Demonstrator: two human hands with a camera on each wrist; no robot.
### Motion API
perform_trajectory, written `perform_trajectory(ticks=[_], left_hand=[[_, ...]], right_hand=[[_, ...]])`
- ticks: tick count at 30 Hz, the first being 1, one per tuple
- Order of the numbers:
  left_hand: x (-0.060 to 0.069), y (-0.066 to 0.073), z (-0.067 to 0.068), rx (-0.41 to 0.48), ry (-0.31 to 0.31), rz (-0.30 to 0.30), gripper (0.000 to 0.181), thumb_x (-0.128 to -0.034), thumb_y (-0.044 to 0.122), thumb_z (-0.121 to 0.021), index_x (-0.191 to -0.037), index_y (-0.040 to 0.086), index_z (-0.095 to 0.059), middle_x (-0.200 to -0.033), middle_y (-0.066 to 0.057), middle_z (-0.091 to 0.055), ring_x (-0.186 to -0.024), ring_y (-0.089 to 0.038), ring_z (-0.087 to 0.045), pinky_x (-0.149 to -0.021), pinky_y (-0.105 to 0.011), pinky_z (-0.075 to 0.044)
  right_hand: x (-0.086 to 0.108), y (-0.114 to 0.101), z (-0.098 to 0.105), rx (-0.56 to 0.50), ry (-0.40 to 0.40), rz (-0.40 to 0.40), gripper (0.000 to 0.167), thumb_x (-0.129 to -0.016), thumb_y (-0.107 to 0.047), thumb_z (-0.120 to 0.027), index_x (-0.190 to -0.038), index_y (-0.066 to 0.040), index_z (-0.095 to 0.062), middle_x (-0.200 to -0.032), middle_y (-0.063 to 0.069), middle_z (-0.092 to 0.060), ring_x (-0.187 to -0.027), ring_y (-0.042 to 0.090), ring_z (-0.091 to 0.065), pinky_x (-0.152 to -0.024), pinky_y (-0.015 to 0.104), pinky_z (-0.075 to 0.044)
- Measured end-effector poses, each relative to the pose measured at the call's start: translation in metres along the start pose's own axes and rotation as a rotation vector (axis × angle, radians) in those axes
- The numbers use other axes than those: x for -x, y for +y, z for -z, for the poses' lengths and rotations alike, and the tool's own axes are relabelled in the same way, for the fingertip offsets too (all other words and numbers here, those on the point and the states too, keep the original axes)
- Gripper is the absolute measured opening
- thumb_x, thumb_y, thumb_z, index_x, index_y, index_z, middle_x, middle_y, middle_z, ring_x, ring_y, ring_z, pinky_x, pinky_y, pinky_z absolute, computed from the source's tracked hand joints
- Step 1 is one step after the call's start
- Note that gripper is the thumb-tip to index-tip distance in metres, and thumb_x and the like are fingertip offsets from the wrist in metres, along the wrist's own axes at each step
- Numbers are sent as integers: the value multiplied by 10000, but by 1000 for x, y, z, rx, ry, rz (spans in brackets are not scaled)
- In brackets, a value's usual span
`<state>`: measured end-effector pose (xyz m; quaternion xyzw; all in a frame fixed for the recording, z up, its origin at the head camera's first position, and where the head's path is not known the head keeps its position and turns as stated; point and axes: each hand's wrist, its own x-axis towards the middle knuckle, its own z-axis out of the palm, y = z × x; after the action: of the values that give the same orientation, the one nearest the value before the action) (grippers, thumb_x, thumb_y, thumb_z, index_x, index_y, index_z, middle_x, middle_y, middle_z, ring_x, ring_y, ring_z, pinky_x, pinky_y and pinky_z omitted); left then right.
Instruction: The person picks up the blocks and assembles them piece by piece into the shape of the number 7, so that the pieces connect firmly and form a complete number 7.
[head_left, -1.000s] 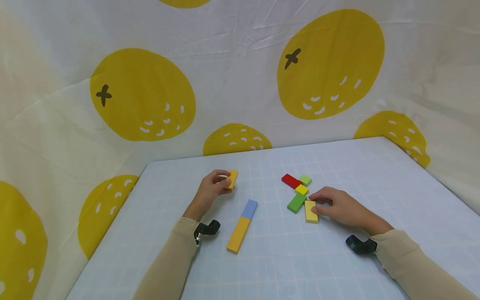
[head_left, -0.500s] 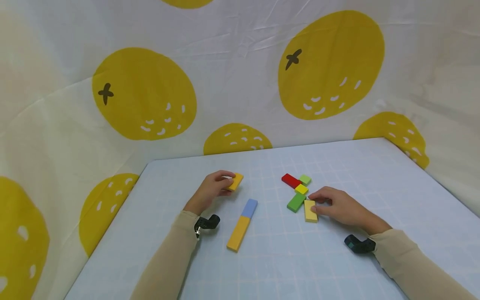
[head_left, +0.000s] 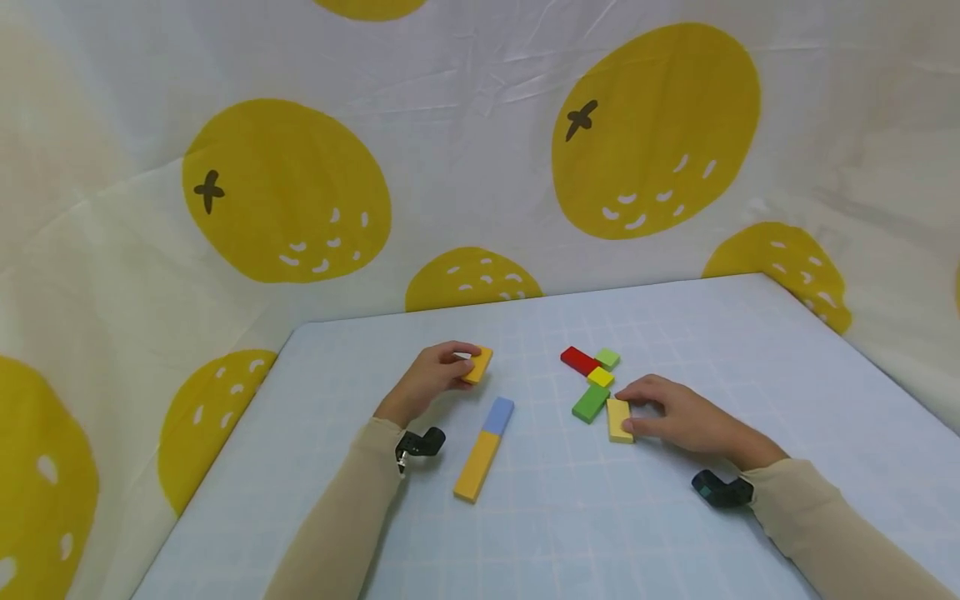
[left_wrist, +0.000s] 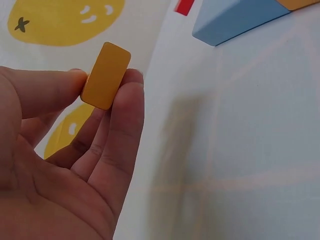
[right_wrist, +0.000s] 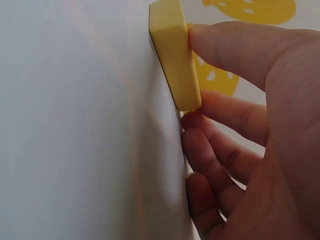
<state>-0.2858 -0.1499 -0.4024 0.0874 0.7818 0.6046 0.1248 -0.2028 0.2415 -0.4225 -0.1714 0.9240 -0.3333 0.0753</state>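
Observation:
Between its thumb and fingers, my left hand [head_left: 427, 379] pinches an orange wooden block [head_left: 480, 365], held above the table; the left wrist view shows the end face of this orange block [left_wrist: 106, 75]. My right hand [head_left: 678, 417] holds a pale yellow block [head_left: 618, 421] that lies on the table, thumb on its side and index finger at its far end. Beside that block lies a green block [head_left: 591, 403]. A small yellow block [head_left: 601, 377], a red block [head_left: 580, 360] and a light green block [head_left: 608, 358] sit just beyond, touching or nearly so.
Nearer the left hand, a blue block [head_left: 498, 415] lies end to end with a longer orange block [head_left: 477, 468]. The pale gridded tabletop [head_left: 555, 533] meets a white curtain [head_left: 472, 183] with yellow fruit prints at its back and sides.
My left hand has moved a little to the right with the orange block, and the block's tilt has shifted. The right hand and the pale yellow block have stayed nearly still.

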Motion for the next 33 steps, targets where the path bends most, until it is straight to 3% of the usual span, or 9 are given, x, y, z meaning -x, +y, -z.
perform_trajectory(ticks=[7,17,24,33], left_hand=[[-6,3,-2,-66,-48,18,256,-998,97,-620,-1247,130,-670,-1261,-108,-610,-966,-251,-662,-860,-337,-564],[-9,8,-8,-55,-84,-17,262,-993,59,-616,-1246,108,-665,-1273,-119,-601,-976,-272,-672,-865,-352,-565],[-16,12,-16,-68,-93,6,293,-986,23,-609,-1258,115,-666,-1213,-145,-599,-963,-255,-655,-852,-341,-568],[-17,20,-26,-86,-96,37,441,-985,24,-606,-1403,163,-593,-1273,-140,-571,-951,-254,-650,-845,-332,-569]], right_hand=[[-1,3,-3,-2,30,-4,561,-888,-494,-727,-1328,-162,-622,-1301,44,-583,-1218,284,-508,-1035,561,-424],[0,0,-4,2,27,15,566,-896,-488,-720,-1331,-140,-620,-1291,41,-591,-1195,266,-527,-1015,528,-454],[-1,0,-3,19,23,10,568,-894,-493,-720,-1332,-145,-621,-1287,41,-586,-1193,266,-525,-1016,531,-452],[-1,-2,-4,22,23,15,563,-893,-490,-723,-1328,-145,-624,-1284,47,-585,-1188,273,-526,-1014,539,-452]])
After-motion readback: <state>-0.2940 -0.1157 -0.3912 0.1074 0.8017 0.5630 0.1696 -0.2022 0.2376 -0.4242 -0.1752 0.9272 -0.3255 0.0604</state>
